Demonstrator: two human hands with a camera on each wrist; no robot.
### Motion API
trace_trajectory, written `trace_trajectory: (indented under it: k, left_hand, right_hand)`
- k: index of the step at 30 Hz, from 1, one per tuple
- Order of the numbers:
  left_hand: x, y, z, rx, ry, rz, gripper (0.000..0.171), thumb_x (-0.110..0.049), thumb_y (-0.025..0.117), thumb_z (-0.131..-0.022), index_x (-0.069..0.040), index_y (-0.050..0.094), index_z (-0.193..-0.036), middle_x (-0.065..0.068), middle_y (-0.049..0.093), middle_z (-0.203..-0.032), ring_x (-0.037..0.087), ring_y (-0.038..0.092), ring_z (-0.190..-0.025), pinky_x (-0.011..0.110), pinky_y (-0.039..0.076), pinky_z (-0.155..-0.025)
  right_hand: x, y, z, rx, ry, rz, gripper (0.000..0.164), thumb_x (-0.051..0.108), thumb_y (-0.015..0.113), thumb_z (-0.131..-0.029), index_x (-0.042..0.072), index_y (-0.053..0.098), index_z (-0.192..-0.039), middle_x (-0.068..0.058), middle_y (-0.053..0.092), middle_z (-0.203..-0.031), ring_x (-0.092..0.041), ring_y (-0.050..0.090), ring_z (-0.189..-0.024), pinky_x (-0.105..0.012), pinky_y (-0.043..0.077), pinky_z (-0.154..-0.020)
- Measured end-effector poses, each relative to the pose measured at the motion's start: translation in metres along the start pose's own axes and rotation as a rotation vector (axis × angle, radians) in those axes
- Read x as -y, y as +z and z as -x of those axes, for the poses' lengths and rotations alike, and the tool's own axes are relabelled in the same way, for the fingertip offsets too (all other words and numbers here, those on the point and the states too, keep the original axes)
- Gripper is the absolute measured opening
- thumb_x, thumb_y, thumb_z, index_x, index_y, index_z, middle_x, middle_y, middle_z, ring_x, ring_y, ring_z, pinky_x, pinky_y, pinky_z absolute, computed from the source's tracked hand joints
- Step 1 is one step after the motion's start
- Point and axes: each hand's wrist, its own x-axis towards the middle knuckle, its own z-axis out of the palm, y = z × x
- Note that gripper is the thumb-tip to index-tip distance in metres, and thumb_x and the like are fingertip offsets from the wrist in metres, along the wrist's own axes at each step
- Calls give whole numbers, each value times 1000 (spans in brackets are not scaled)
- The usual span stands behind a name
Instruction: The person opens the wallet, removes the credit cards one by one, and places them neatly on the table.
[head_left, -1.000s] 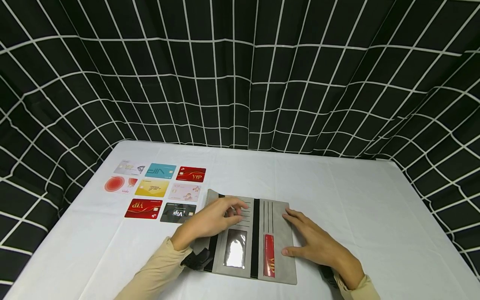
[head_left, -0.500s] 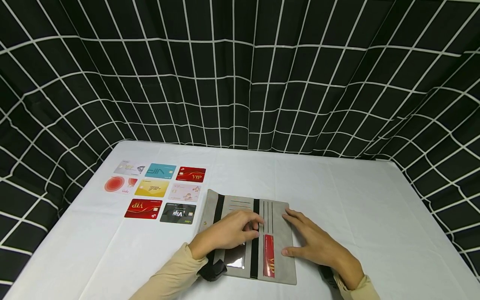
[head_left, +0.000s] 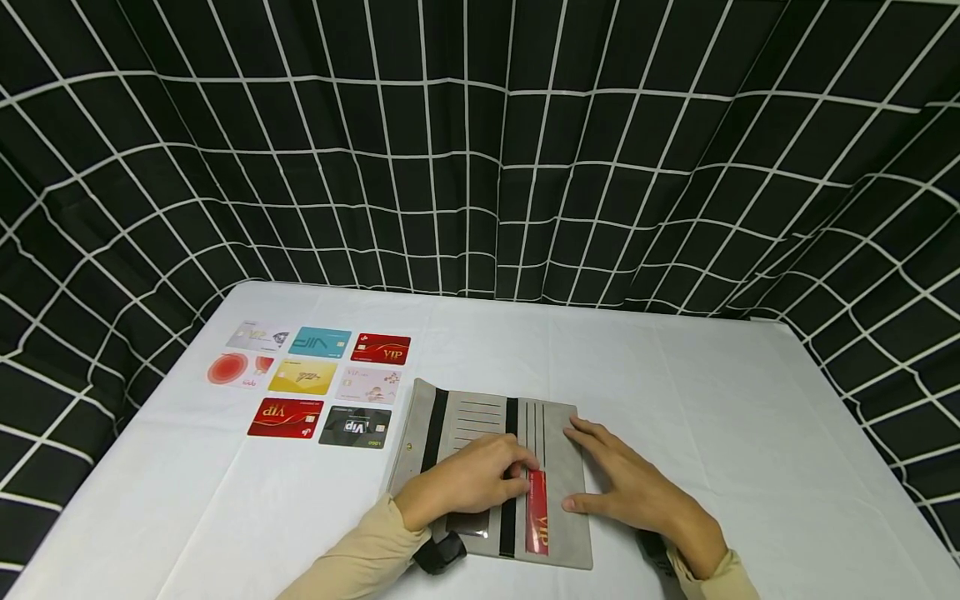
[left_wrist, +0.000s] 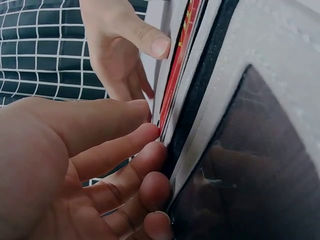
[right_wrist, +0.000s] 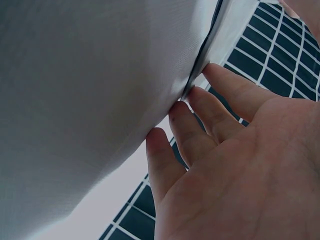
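A grey wallet (head_left: 564,533) lies unfolded on the white table, with slots, black bands and a clear window (left_wrist: 255,165). A red VIP card (head_left: 537,521) sits lengthwise in a slot of its right panel, partly covered by the slot. My left hand (head_left: 472,477) reaches across the wallet, fingers loosely bent. In the left wrist view its forefinger tip touches the end of the red card, and the thumb stays apart from it. My right hand (head_left: 633,483) rests on the wallet's right edge with fingers spread. The right wrist view shows its fingertips against that edge.
At left lie several cards in rows, among them a teal card (head_left: 320,342), a yellow card (head_left: 302,377), a red card (head_left: 285,417) and a dark grey card (head_left: 355,427). A black gridded curtain (head_left: 480,167) surrounds the white table (head_left: 712,400).
My left hand has moved right and toward me, from above the wallet's middle panel to the end of the red card. The right hand has kept its place on the wallet's edge.
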Motion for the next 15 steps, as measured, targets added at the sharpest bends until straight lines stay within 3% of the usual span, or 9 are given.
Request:
trace_trajectory:
  k: [7, 15]
  left_hand:
    - [-1, 1, -2, -8, -16, 9, 21, -21, 70, -91, -14, 72, -110, -13, 52, -74, -1, 47, -74, 16, 40, -72]
    - [-1, 4, -2, -38, -66, 123, 18, -24, 76, -87, -14, 64, -96, -13, 53, -65, -2, 46, -64, 15, 39, -63]
  right_hand:
    - [0, -1, 0, 2, -1, -8, 92, 54, 79, -76, 4, 46, -145, -16, 40, -154, -43, 42, -138, -61, 41, -104]
    - [1, -1, 0, 9, 19, -18, 92, 56, 79, -76, 5, 46, -146, -16, 39, -154, -43, 41, -139, -61, 40, -104]
